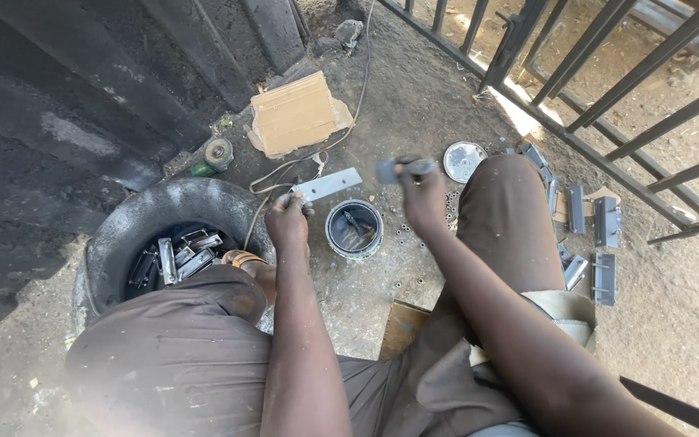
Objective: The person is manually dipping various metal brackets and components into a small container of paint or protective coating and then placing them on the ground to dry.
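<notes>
My left hand [288,218] grips one end of a flat grey metal plate [329,184] and holds it out above the ground, just left of an open paint can [353,229]. My right hand [422,197] is closed on a paintbrush [402,168], its head blurred, raised above and to the right of the can. Grey paint and a dark object show inside the can. The can's round lid [463,161] lies on the ground beyond my right knee.
An old tyre [123,235] at the left holds several metal brackets. More grey painted brackets [600,243] lie at the right near a black metal gate [608,97]. A cardboard piece [294,115], a cable and small nuts lie on the dirt floor.
</notes>
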